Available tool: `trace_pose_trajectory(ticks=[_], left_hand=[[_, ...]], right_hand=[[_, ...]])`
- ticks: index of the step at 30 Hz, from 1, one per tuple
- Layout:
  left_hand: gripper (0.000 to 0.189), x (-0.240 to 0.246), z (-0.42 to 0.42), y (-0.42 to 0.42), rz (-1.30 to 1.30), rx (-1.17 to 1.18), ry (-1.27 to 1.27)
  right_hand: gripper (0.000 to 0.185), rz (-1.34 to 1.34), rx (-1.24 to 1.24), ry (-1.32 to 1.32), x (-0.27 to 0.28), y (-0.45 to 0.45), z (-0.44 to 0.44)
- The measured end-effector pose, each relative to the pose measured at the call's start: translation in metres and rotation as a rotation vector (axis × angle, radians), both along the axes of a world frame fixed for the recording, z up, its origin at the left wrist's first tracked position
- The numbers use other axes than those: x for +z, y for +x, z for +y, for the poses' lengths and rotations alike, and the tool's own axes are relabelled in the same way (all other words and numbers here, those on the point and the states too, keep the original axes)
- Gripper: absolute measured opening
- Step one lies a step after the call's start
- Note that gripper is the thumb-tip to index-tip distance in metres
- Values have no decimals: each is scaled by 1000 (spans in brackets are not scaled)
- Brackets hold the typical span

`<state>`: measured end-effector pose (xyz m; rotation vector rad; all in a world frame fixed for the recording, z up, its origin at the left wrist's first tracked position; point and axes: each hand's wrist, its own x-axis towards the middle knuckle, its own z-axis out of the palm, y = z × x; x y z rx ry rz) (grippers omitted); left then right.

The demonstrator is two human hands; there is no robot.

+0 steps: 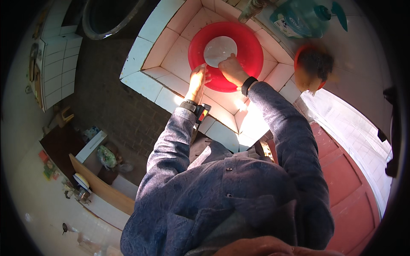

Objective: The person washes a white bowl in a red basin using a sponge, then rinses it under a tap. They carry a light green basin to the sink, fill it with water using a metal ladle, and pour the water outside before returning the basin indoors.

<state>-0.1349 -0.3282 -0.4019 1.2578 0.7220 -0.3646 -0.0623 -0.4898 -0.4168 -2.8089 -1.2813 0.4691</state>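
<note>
A round white dish (219, 48) lies tilted inside a red plastic basin (251, 48), which stands in a tiled sink (177, 59). My left hand (199, 78) reaches over the basin's near left side, its fingertips at the dish's lower left edge. A wrist device with a small lit screen (202, 113) is strapped below it. Over the dish's lower right edge my right hand (233, 68) is curled, thumb side on the dish's inner face. Whatever may be inside its fingers is hidden. A black band (249, 85) circles my right wrist.
A metal tap (253, 10) juts over the sink's back edge. To its right are a teal pump bottle (298, 19) and an orange container (301, 75) with a blurred dark thing. A large round tub (105, 36) stands left. A red panelled door (344, 172) is at right.
</note>
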Motion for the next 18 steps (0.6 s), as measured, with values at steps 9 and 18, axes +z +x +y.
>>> trace_pose_trajectory(ticks=[9, 18], left_hand=[[37, 62, 20, 47, -684, -1191, 1015], [34, 86, 15, 58, -284, -563, 23]], right_hand=[[4, 233, -117, 578, 31, -4, -24], [18, 476, -615, 1233, 33, 27, -53]])
